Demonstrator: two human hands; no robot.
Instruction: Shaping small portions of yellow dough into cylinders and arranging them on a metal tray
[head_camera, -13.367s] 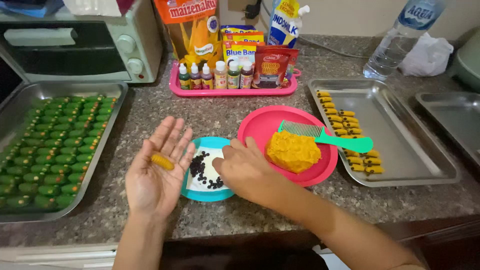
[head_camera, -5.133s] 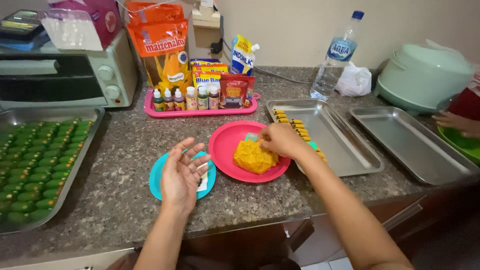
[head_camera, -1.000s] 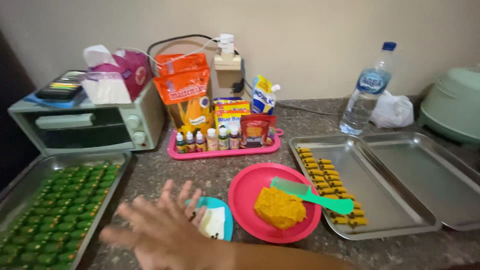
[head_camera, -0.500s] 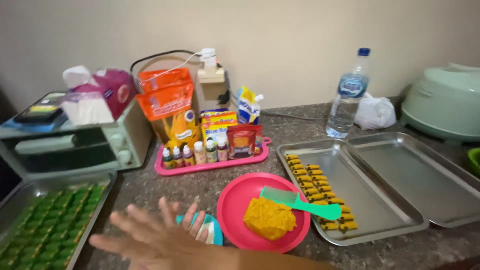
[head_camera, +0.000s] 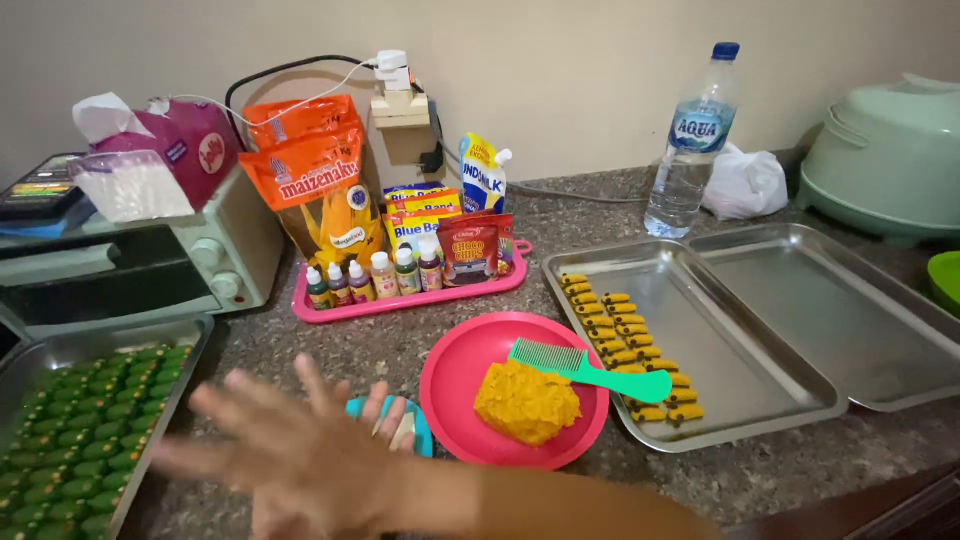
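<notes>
My right hand (head_camera: 300, 455) reaches in from the lower right across the counter's front. Its fingers are spread and motion-blurred, and I see nothing in them. Some blurred fingers point up, so my left hand may lie under it; I cannot tell. Just right of the hand a small teal plate (head_camera: 420, 436) peeks out. Beyond it a pink plate (head_camera: 450, 390) holds a lump of orange dough (head_camera: 525, 403) and a green comb (head_camera: 590, 370). Several small yellow ridged pieces (head_camera: 625, 340) lie in rows in a steel tray (head_camera: 720, 410).
A tray of green pieces (head_camera: 90, 440) sits at the left, below a toaster oven (head_camera: 130, 270). A pink tray (head_camera: 400, 302) of small bottles and packets stands behind. An empty steel tray (head_camera: 830, 310), water bottle (head_camera: 690, 150), plastic bag (head_camera: 745, 185) and green cooker (head_camera: 890, 150) are at the right.
The view has tilted slightly and the blurred hand has stayed low at the left front, shifting a little right over the teal plate. Plates and trays have not moved.
</notes>
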